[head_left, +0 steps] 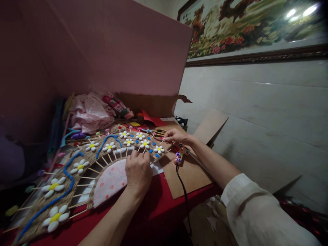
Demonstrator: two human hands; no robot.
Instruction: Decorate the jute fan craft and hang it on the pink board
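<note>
Pale sleeve [258,208] stretching right of flowered twine arch [92,157], right hand [176,136] pinching stick [161,141] at its outer edge, left hand [139,169] covering its inner sticks [110,157], grip being unclear.

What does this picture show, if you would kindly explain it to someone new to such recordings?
This is one view, from a camera on a person's head, looking forward and down; no machine appears. The left hand is at the inner edge of a twine arch decorated with white flowers; whether it grips anything is hidden. The right hand pinches something small, too tiny to identify. Red cloth covers the surface, and a patterned corded tool lies on cardboard.
</note>
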